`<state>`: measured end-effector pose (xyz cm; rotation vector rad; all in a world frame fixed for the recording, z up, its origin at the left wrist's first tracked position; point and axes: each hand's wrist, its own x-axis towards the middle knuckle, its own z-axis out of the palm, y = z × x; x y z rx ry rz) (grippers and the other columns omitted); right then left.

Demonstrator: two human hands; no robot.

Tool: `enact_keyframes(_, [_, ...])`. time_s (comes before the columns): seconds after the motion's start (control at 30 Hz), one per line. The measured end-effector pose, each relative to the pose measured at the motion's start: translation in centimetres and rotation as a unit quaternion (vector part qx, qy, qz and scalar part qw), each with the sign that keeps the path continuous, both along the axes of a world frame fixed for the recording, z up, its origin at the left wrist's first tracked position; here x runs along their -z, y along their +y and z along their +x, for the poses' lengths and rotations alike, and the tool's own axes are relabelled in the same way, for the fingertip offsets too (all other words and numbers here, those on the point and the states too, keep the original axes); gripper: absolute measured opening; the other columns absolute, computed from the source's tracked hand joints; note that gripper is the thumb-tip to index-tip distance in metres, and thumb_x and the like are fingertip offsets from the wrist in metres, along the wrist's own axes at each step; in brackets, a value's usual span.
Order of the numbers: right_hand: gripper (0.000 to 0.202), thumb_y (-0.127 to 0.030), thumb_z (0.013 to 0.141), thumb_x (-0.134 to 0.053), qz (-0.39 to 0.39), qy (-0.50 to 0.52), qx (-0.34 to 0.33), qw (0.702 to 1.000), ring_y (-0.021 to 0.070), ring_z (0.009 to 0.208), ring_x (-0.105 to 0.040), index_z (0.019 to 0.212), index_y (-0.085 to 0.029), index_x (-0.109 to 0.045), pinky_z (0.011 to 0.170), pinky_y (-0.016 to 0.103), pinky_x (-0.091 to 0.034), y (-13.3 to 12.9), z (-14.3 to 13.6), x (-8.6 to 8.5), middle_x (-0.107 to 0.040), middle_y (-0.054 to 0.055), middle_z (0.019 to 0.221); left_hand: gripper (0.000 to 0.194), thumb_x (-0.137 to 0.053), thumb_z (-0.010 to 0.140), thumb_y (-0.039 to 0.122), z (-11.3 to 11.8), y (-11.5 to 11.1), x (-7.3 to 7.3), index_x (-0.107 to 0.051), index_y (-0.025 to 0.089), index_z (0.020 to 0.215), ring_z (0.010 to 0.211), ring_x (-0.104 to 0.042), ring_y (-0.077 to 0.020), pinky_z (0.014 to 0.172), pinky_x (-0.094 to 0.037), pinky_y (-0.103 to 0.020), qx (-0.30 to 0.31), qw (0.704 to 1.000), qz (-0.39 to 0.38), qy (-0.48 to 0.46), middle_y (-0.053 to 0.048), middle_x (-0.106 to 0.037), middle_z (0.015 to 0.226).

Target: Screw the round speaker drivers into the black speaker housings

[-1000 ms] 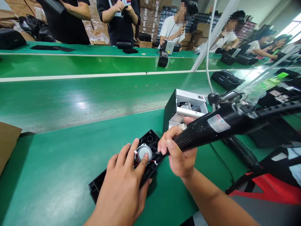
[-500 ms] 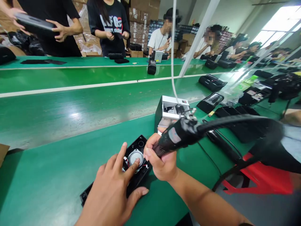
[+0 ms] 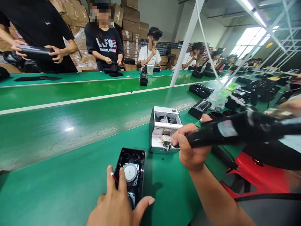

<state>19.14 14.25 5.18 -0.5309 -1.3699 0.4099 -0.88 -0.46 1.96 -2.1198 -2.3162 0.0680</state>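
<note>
Left hand [image 3: 115, 201] near centre, palm down, two fingers [image 3: 122, 180] reaching far, thumb [image 3: 145, 202] splayed right. Right hand [image 3: 192, 150] farther out and to the right, fingers curled in a closed grip; right forearm [image 3: 216, 191] slants in from near right.

Worktop [image 3: 66, 188]: green
Housing [image 3: 141, 182]: black, open, flat
Machine [image 3: 160, 129]: upright, beyond housing
Speck [image 3: 162, 158]: dark, near machine's base
</note>
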Motion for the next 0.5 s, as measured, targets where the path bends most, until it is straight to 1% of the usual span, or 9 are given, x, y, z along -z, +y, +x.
enact_keyframes(0.03, [0.061,-0.021,0.097,-0.070,-0.005,-0.004,0.005,1.000,0.0145,0.056,-0.059,0.151,-0.033,-0.043,0.065,0.036,-0.058,0.0,-0.1,0.4,-0.061,-0.007,0.077,0.081,-0.047,0.102,0.063,-0.3,0.1,-0.3,-0.047,0.005,0.159,0.085,-0.082,-0.0408,0.067,-0.064,-0.051,0.005,1.000,-0.009,-0.022,-0.042,-0.037,0.163])
enact_keyframes(0.1, [0.056,-0.019,0.097,-0.071,-0.037,0.005,0.010,0.999,0.0140,0.055,-0.059,0.146,-0.030,-0.045,0.064,0.034,-0.057,-0.2,-0.4,0.8,-0.061,-0.008,0.075,0.083,-0.058,0.098,0.065,-1.4,0.3,-0.8,-0.041,0.020,0.165,0.099,-0.081,-0.0432,0.075,-0.065,-0.053,0.027,0.995,-0.039,-0.088,-0.035,-0.029,0.171])
enact_keyframes(0.17, [0.055,-0.018,0.096,-0.071,-0.108,0.028,-0.015,0.994,0.0131,0.051,-0.056,0.144,-0.028,-0.046,0.056,0.031,-0.054,-1.1,-0.8,0.7,-0.060,-0.009,0.073,0.094,-0.077,0.086,0.064,-2.7,0.5,-1.2,-0.038,0.034,0.166,0.113,-0.078,-0.0437,0.086,-0.065,-0.052,0.048,0.982,-0.082,-0.165,-0.026,-0.023,0.176])
enact_keyframes(0.2, [0.057,-0.018,0.095,-0.072,-0.149,0.044,-0.040,0.987,0.0126,0.049,-0.054,0.145,-0.029,-0.046,0.052,0.029,-0.053,-1.7,-1.0,0.5,-0.059,-0.009,0.072,0.101,-0.086,0.079,0.060,-3.2,0.6,-1.3,-0.039,0.038,0.165,0.118,-0.076,-0.0431,0.091,-0.065,-0.050,0.052,0.974,-0.099,-0.195,-0.023,-0.023,0.177])
enact_keyframes(0.27, [0.060,-0.016,0.095,-0.071,-0.192,0.085,-0.089,0.974,0.0120,0.047,-0.052,0.148,-0.032,-0.046,0.046,0.027,-0.051,-3.4,-1.4,-0.2,-0.057,-0.010,0.071,0.113,-0.097,0.068,0.048,-3.8,0.8,-1.5,-0.038,0.041,0.165,0.123,-0.074,-0.0418,0.097,-0.063,-0.047,0.045,0.967,-0.117,-0.224,-0.019,-0.025,0.178])
enact_keyframes(0.33, [0.061,-0.016,0.095,-0.071,-0.171,0.129,-0.113,0.970,0.0119,0.047,-0.050,0.148,-0.037,-0.048,0.046,0.028,-0.052,-5.3,-2.0,-1.0,-0.056,-0.010,0.071,0.121,-0.101,0.062,0.040,-3.7,0.9,-1.7,-0.036,0.041,0.165,0.123,-0.073,-0.0422,0.099,-0.063,-0.047,0.031,0.966,-0.121,-0.226,-0.019,-0.025,0.178])
enact_keyframes(0.4, [0.055,-0.019,0.096,-0.073,-0.135,0.148,-0.136,0.970,0.0118,0.045,-0.049,0.143,-0.041,-0.053,0.045,0.029,-0.053,-7.2,-3.0,-1.6,-0.056,-0.009,0.071,0.125,-0.103,0.059,0.037,-3.3,1.1,-2.0,-0.035,0.040,0.165,0.122,-0.074,-0.0433,0.098,-0.063,-0.050,0.023,0.965,-0.128,-0.226,-0.021,-0.023,0.178])
enact_keyframes(0.47, [0.051,-0.022,0.097,-0.075,-0.120,0.138,-0.177,0.967,0.0116,0.044,-0.050,0.139,-0.043,-0.055,0.045,0.030,-0.055,-8.4,-4.3,-1.5,-0.057,-0.008,0.074,0.126,-0.103,0.059,0.035,-2.9,1.1,-2.2,-0.035,0.040,0.165,0.121,-0.075,-0.0435,0.098,-0.063,-0.051,0.021,0.965,-0.136,-0.225,-0.024,-0.023,0.177])
enact_keyframes(0.5, [0.051,-0.024,0.098,-0.073,-0.117,0.128,-0.194,0.966,0.0117,0.045,-0.051,0.141,-0.044,-0.054,0.045,0.030,-0.055,-8.8,-4.9,-1.2,-0.057,-0.008,0.075,0.125,-0.103,0.060,0.034,-2.8,1.1,-2.3,-0.035,0.039,0.165,0.119,-0.075,-0.0430,0.097,-0.063,-0.051,0.020,0.964,-0.139,-0.224,-0.025,-0.024,0.177])
